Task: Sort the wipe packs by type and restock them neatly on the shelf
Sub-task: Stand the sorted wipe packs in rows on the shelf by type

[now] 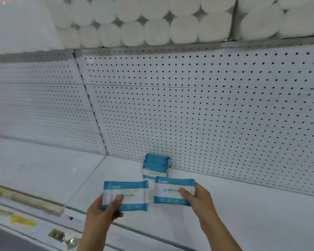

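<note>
Head view: the left hand comes up from about 6 o'clock in the frame and grips the left wipe pack at its lower left corner, thumb across the printed front and fingers behind it. This pack is white with a teal band along its top and bottom edges, and it is held upright, face to the camera, above the front part of the shelf.

The right hand enters from 5 o'clock and pinches the right wipe pack by its right end, thumb on the front. That pack has the same teal-and-white print and sits just beside the first, at its 3 o'clock, with a narrow gap between them.

At 12 o'clock from the right pack, a row of wipe packs of the same colours stands on edge on the shelf, its far end against the pegboard back panel; the count is hard to make out in the blur.

White toilet-paper rolls are stacked on the tier above, along 12 o'clock. At 8 o'clock, a yellow tag sits on the shelf's front rail.
</note>
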{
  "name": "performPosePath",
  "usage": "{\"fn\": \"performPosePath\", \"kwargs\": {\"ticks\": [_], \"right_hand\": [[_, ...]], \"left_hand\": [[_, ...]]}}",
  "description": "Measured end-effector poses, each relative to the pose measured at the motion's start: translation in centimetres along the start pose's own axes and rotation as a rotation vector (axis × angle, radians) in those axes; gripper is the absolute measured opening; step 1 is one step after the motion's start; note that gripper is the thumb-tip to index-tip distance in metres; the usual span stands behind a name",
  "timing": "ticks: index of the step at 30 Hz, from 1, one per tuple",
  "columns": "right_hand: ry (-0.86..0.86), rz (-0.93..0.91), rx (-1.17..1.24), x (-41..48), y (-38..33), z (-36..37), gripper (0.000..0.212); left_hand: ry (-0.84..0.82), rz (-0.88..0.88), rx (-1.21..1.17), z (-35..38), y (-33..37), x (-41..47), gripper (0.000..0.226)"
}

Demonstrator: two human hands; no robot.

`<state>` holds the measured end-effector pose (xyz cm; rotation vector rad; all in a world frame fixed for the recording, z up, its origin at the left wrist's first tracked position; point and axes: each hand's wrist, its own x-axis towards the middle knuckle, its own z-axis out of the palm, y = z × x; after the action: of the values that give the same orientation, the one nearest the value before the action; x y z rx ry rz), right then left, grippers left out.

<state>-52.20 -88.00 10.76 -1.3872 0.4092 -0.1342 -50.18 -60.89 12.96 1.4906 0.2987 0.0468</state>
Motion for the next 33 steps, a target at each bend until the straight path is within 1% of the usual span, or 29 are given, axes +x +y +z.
{"fn": "performPosePath", "kwargs": {"ticks": [7, 11, 15, 17, 20, 24, 26, 28, 30, 31, 32, 33], "right_hand": [[0.055, 0.072, -0.154, 9.4, 4.0, 5.5, 0.014], [0.098, 0.092, -0.329, 13.3, 7.0, 7.8, 0.020], [0.230, 0.099, -0.447, 15.0, 8.8, 10.6, 0.024], [0.322, 0.070, -0.481, 15.7, 9.1, 11.8, 0.024], [0.461, 0.027, -0.564, 17.6, 9.7, 13.6, 0.026], [0.541, 0.060, -0.453, 18.1, 9.3, 15.1, 0.035], [0.543, 0.060, -0.411, 18.0, 9.1, 15.2, 0.038], [0.539, 0.063, -0.385, 17.5, 9.3, 14.9, 0.046], [0.605, 0.049, -0.424, 16.7, 9.8, 14.3, 0.052], [0.650, 0.019, -0.413, 16.0, 9.9, 14.0, 0.048], [0.677, -0.001, -0.360, 15.3, 9.8, 13.8, 0.039], [0.666, -0.002, -0.283, 14.6, 9.6, 13.7, 0.027]], "left_hand": [[-0.009, -0.076, 0.041, -0.1, -2.1, 9.5, 0.018], [-0.096, -0.114, 0.051, -0.3, -3.1, 16.1, 0.018], [-0.234, -0.142, 0.063, -1.2, -3.5, 22.0, 0.018], [-0.323, -0.169, 0.084, -1.4, -3.6, 24.1, 0.017], [-0.413, -0.213, 0.114, -2.1, -3.7, 27.1, 0.021], [-0.476, -0.235, 0.173, -2.7, -4.4, 28.4, 0.023], [-0.509, -0.255, 0.171, -2.4, -4.8, 28.6, 0.025], [-0.527, -0.287, 0.165, -1.9, -5.6, 28.5, 0.033], [-0.567, -0.303, 0.163, -1.4, -6.1, 27.8, 0.046], [-0.582, -0.311, 0.169, -1.0, -6.3, 27.4, 0.045], [-0.590, -0.317, 0.180, -0.6, -6.5, 27.1, 0.038], [-0.602, -0.317, 0.187, -0.1, -6.7, 26.7, 0.031]]}}
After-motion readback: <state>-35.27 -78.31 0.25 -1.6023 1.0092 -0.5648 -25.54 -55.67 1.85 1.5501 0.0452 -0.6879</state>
